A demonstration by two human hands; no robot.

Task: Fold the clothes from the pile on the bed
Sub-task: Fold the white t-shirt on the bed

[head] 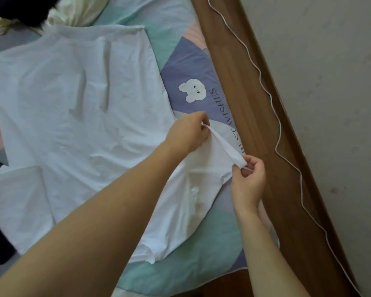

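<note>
Two hands, left (189, 130) and right (250, 179), pinching one sleeve edge of white shirt (73, 116), flat on bed (193, 65).

Both hands — left hand (189, 131), right hand (250, 179) — pinch the crumpled white cotton T-shirt's (77, 108) sleeve edge beside the brown wooden bed frame (251, 103).
</note>
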